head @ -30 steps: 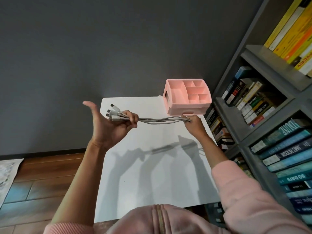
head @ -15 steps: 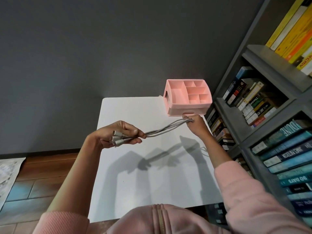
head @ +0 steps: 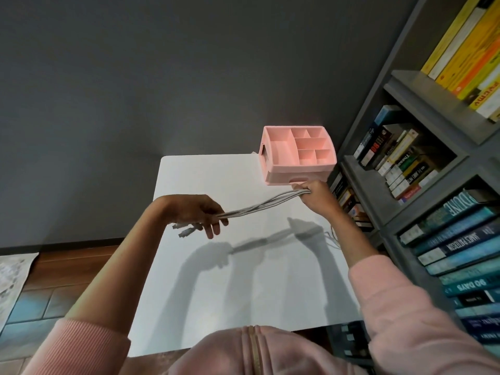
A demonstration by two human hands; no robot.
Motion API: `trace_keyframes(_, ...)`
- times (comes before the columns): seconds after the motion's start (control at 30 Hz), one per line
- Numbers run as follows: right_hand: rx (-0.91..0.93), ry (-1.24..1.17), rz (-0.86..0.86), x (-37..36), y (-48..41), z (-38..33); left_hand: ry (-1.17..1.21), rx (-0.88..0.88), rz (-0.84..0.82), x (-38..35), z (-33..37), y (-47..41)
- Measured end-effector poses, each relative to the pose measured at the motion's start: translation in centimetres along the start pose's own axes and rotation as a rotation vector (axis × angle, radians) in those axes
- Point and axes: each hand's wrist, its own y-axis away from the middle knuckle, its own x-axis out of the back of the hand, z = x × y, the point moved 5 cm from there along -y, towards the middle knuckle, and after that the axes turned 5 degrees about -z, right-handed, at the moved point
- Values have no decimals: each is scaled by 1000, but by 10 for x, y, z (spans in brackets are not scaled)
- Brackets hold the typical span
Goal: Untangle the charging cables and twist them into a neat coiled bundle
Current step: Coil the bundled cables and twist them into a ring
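Filling the back of the view: a dark grey wall (head: 162, 77). A grey bookshelf (head: 422, 85) is seen along the right side, packed with books (head: 460, 239), some upright, some stacked flat. A white counter (head: 216, 293) is set against the wall, its right edge close to the bookshelf. Wood floor (head: 54, 280) is visible at left. A pink organizer (head: 297, 169) with several open compartments is placed at the counter's far right corner.

Both arms are extended over the counter, in pink sleeves (head: 392, 307). The left hand (head: 194, 209) is turned palm down, fingers curled over one end of the cables (head: 262, 207), gripping them. The right hand (head: 316, 196) is closed in a fist round the other end, just in front of the organizer's near face; contact with the organizer cannot be told.

The cables are held in the air above the counter as one grey bunch, stretched between the hands and sloping up toward the right hand, strands loosely twisted together. Connector plugs (head: 186, 231) are seen hanging below the left hand. A few loose strands (head: 332, 239) are visible past the right forearm, near the counter's right edge.
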Motion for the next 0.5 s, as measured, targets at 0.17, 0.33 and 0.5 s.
trace_keyframes(0.17,2,152,56,7,11,-1,-65,111,152,13,-4,-4)
trace_keyframes(0.33,-20,220,134,11,22,18,-40,163,458,30,-11,-7)
trace_keyframes(0.5,5,454,226,8,32,8,-375,244,804,41,-11,-3)
